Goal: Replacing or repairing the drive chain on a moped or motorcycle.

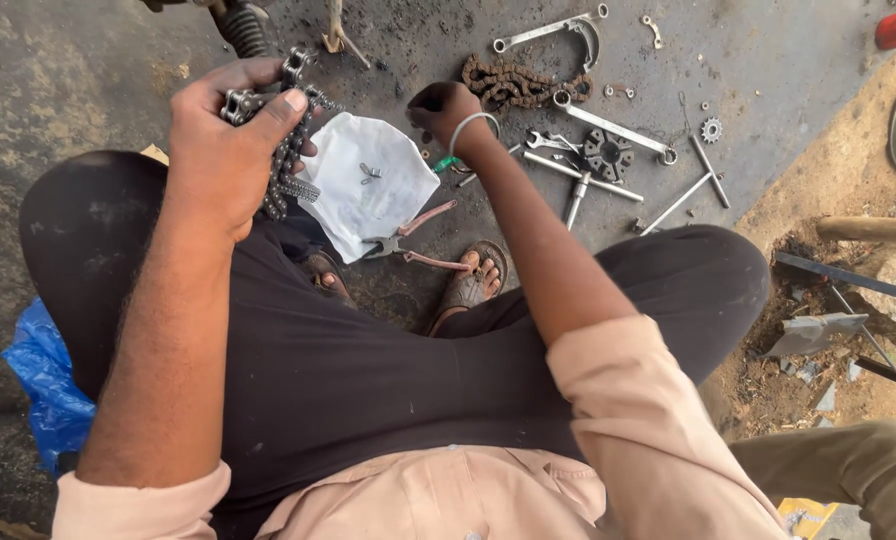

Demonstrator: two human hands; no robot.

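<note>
Two hands at work: my left hand (230,140) grips the new chain (286,150), unfitted as yet, while my right hand (446,112), fingers curled, reaches beside the rusty chain (513,82).

Greasy steel chain (286,150) — bunched, dangling over white paper (368,185).

- Shirt (438,495): pale peach, long sleeves rolled up above the elbows.
- Trousers (368,370): black, dusty grey smudges at the knees.
- Sandals (473,285): brown, open-toe, worn-looking.
- Bangle (468,125): thin silver ring on the right wrist.
</note>
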